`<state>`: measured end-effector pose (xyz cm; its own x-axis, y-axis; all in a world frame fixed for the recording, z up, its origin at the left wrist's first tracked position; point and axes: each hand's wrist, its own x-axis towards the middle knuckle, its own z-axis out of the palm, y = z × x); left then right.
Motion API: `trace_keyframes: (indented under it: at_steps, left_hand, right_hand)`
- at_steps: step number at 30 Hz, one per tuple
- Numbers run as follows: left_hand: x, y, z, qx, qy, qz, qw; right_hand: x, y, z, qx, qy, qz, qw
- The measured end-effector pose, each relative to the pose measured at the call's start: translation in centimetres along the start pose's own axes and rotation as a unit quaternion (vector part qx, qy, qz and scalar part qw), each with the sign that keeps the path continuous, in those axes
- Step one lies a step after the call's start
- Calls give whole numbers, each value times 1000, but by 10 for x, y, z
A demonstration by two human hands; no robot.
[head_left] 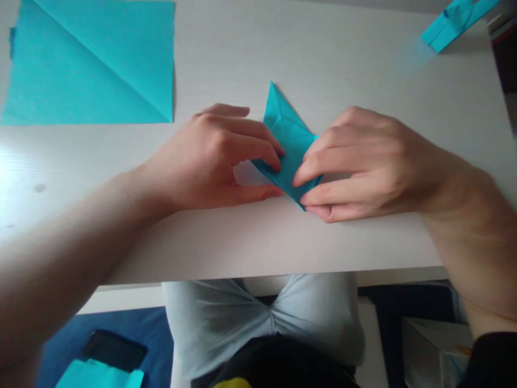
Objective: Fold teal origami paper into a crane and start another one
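Observation:
A folded piece of turquoise paper (288, 143) lies on the white table, its pointed tip facing away from me and creases showing across its upper part. My left hand (226, 153) rests on its left side, index and middle fingertips pressing the surface, thumb by the lower left edge. From the right, my right hand (359, 164) grips the lower right part, with fingertips on the lower corner. Those fingers cover the paper's right edge.
A larger turquoise sheet (97, 64) with a diagonal crease lies at the table's back left. At the back right stands a folded turquoise paper piece (452, 27). Below the table edge are a dark phone (115, 349), more turquoise paper (99, 375) and a pale box (434, 350).

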<state>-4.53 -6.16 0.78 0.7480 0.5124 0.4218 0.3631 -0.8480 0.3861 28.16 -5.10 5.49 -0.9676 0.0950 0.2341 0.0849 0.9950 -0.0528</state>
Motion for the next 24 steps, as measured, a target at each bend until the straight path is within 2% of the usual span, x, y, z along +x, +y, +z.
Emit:
trace_keyframes:
  at_steps: [3,7,13,18,21,24]
  left_hand:
    - [1,0,-1,0,2,9,1000]
    - [1,1,-3,12,-4,2,1000]
    - [1,0,-4,11,1,14,1000]
    - [4,-1,-4,0,-5,14,1000]
    - [6,-3,-4,-4,3,19,1000]
    - [6,-4,-3,-7,3,16,1000]
  right_hand:
    - [3,-6,0,-9,-31,8,999]
    - [5,-7,2,22,-74,71,994]
    - [-1,-3,6,46,-45,111,992]
    - [-7,0,4,49,-6,95,994]
    - [-6,-1,3,37,-11,61,997]
    - [-3,-3,6,22,-30,64,997]
